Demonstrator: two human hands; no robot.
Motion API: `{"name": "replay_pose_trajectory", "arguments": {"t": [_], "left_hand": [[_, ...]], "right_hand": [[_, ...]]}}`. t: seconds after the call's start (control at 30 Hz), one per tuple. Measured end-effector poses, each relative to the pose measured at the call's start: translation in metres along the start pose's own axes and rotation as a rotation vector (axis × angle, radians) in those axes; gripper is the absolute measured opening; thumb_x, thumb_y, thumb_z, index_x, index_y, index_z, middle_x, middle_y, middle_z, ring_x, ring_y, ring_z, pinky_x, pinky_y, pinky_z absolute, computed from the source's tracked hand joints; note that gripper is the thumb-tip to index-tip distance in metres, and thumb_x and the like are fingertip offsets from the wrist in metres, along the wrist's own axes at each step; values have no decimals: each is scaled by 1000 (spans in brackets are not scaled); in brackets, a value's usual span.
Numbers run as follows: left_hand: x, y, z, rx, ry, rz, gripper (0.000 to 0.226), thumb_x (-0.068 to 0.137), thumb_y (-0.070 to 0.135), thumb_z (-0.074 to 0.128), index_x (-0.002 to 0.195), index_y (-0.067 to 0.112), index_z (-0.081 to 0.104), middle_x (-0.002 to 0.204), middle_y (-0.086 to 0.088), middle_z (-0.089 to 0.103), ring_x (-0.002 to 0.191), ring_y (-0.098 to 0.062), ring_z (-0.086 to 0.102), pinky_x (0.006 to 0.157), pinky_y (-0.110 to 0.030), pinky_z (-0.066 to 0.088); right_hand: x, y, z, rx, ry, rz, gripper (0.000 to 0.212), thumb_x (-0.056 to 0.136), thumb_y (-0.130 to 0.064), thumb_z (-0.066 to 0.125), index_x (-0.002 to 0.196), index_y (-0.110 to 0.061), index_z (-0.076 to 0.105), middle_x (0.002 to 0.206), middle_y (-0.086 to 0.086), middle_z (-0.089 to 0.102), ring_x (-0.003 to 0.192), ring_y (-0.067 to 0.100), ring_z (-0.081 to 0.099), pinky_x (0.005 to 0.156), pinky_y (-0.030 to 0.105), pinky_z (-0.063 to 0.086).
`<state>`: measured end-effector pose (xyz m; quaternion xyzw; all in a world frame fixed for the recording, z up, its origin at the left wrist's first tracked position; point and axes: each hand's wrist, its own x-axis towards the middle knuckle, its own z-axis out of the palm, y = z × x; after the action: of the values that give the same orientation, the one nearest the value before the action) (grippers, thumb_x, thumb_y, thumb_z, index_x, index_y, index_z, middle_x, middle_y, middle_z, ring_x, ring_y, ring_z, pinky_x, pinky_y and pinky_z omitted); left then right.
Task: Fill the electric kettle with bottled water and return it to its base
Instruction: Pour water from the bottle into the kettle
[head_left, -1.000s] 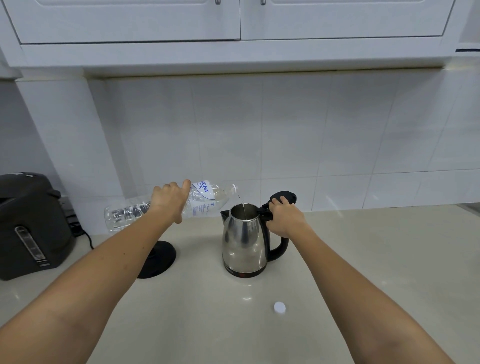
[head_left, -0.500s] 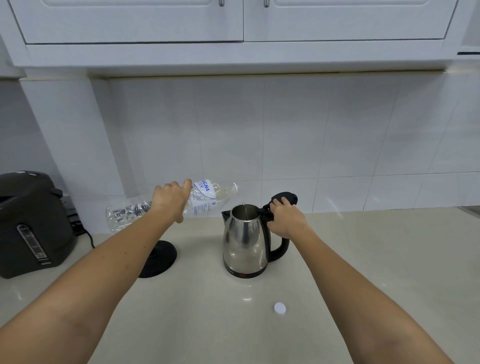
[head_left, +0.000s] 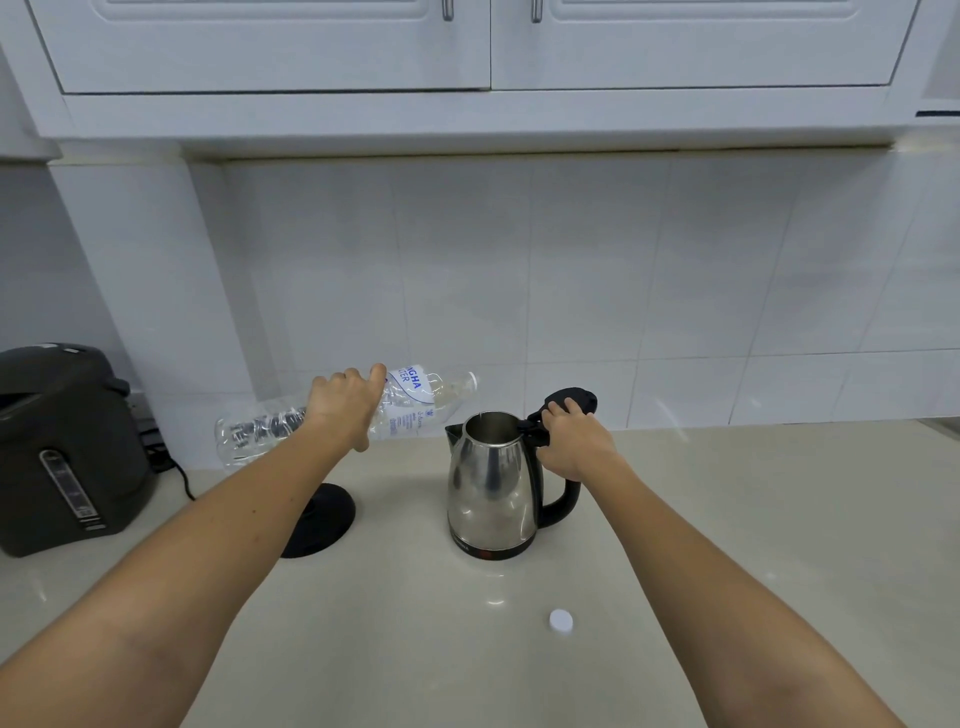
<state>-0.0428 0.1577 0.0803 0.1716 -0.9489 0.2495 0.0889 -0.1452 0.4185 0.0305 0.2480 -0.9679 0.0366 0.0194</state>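
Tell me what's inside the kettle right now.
The kettle stands open, lid tipped back. Only bare shiny steel shows inside its upper wall; the bottom and any water level are hidden by the rim. The bottle mouth hangs above it.

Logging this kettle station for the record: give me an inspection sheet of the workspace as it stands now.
Surface: pale glossy countertop, dry as far as can be seen.
Job's things: steel kettle upright on the counter, lid flipped open, off its black base; clear water bottle tipped nearly level, mouth above the kettle opening; white bottle cap lying in front.
Clutter: dark hot-water dispenser at the far left.
Grippers: left hand wrapped round the bottle; right hand on the kettle handle top.
Cables: black cord beside the dispenser.
Surroundings: white tiled wall, white cabinets overhead.
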Motion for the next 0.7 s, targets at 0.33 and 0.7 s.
{"name": "replay_pose_trajectory", "arguments": {"t": [0.33, 0.7], "left_hand": [[-10, 9, 15, -124, -40, -1, 78, 71, 28, 77, 133, 14, 31, 110, -7, 57, 100, -24, 61, 77, -30, 45], [-36, 27, 49, -987, -40, -232, 86, 62, 33, 81, 130, 13, 32, 100, -5, 59, 85, -25, 57, 67, -30, 44]], "right_hand": [[2, 2, 3, -23, -3, -10, 62, 90, -26, 46, 146, -5, 30, 155, 5, 27, 146, 26, 12, 117, 45, 22], [-30, 0, 46, 91, 360, -194, 50, 85, -10, 48, 135, -9, 51, 146, 5, 47, 141, 25, 33, 114, 41, 26]]}}
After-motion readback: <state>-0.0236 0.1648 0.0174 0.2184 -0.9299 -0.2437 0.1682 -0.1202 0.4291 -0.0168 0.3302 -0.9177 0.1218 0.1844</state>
